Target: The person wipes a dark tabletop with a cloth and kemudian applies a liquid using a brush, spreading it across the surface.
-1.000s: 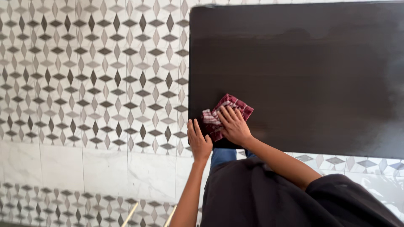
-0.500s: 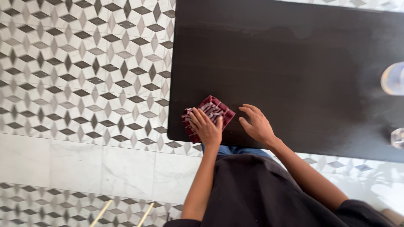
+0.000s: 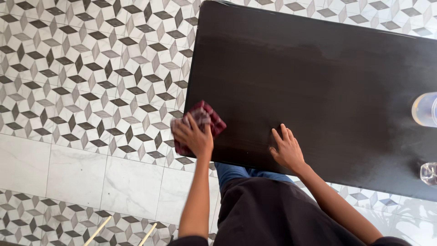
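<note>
Two bare hands are at the near edge of a dark table [image 3: 318, 77], seen from above; nearest the camera are the person's black top and a strip of blue trousers, with both forearms reaching forward from them; the left hand [image 3: 195, 136] is at the table's near left corner, fingers curled down onto a folded red-and-white checked cloth [image 3: 205, 117] and gripping it against the corner; the cloth lies partly on the tabletop and partly overhanging the left edge above the floor, and is slightly blurred; the right hand [image 3: 287, 149] lies flat on the tabletop just inside the near edge, palm down, fingers spread and relaxed, holding nothing; the two hands are well apart, with bare dark surface between them; farther along at the right side of the table stand two clear glass items, a smaller one [image 3: 429, 173] near the near edge and a larger one [image 3: 425, 109] beyond it, both cut by the frame edge; the patterned tile floor [image 3: 91, 68], in grey, white and dark diamonds, surrounds the table, with a plain marbled band [image 3: 68, 173] to the near left; two pale thin sticks [image 3: 123, 230] show at the bottom edge.
</note>
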